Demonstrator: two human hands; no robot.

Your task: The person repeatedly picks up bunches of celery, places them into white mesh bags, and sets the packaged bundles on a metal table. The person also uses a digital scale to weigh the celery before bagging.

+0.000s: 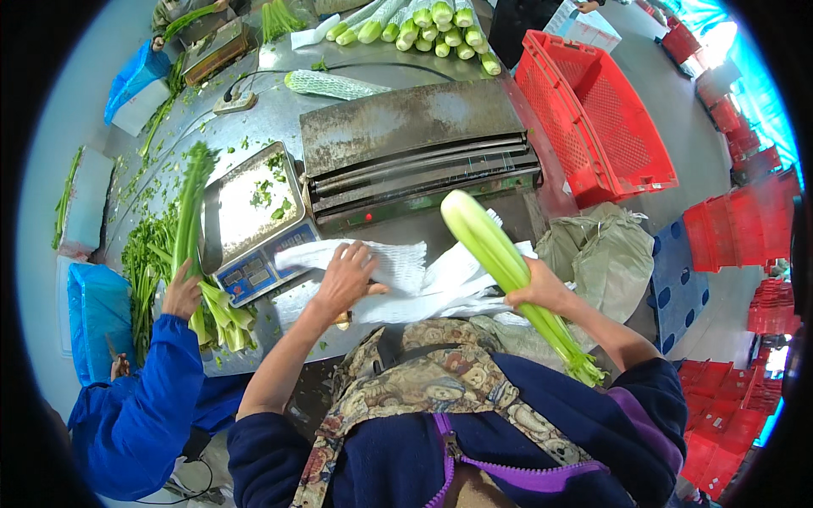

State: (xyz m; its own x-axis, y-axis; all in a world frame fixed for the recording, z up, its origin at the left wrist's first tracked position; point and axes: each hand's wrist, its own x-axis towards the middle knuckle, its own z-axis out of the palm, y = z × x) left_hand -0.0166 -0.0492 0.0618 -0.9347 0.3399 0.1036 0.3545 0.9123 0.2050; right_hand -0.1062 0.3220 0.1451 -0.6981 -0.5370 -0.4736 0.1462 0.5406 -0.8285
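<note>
My right hand [540,289] is closed around a bunch of celery [489,238], its pale base pointing up and away and its cut leafy end towards my sleeve. White foam mesh sleeves [400,301] lie in a pile on the table's near edge. On one mesh sleeve [397,257] rests my left hand [348,273], palm down and fingers slightly bent; whether it pinches the mesh is hard to tell. Just beyond the pile stands a worn metal sealing machine [413,133]. A digital scale [254,222] with leaf scraps on its pan is to its left.
At the left a co-worker's hand [183,292] holds celery over a celery heap [149,254]. Mesh-wrapped celery [438,28] is stacked at the far side. A red plastic crate [597,120] stands right of the table, near a woven sack [597,260]. A power strip [235,103] lies with its cable beyond the scale.
</note>
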